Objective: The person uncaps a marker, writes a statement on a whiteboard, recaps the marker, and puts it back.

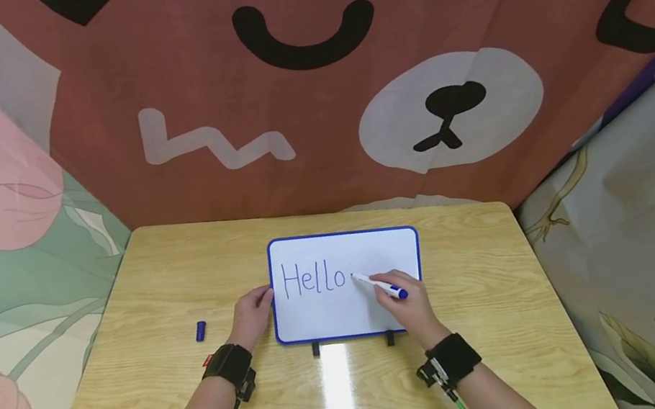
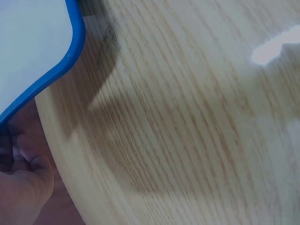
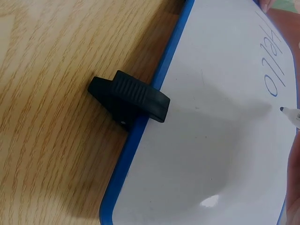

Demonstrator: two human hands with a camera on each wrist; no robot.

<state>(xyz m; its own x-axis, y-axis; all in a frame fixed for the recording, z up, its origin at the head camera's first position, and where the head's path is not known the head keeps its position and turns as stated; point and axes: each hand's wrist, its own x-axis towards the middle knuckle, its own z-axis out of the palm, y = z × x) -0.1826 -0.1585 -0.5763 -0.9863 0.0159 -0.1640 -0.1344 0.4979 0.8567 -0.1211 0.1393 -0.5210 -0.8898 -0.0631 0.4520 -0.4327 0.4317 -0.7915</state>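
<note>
A small whiteboard (image 1: 321,315) with a blue frame stands propped on the table, the word "Hello" (image 1: 314,277) handwritten on its left half. My left hand (image 1: 252,317) grips the board's left edge between thumb and fingers; in the left wrist view that hand (image 2: 26,183) shows at the lower left, just under the blue frame. A white marker with a blue end (image 1: 389,286) is pinched in my right hand (image 1: 409,303). Its dark tip is right at the board surface, just past the "o". From the right wrist view, the marker (image 3: 291,115) shows at the right edge.
A blue marker cap (image 1: 201,330) lies on the wooden table (image 1: 155,381), left of my left hand. Two black clip feet (image 1: 316,349) hold the board's lower edge. Behind the table hangs a brown curtain with a bear face (image 1: 316,104); patterned cloths flank both sides.
</note>
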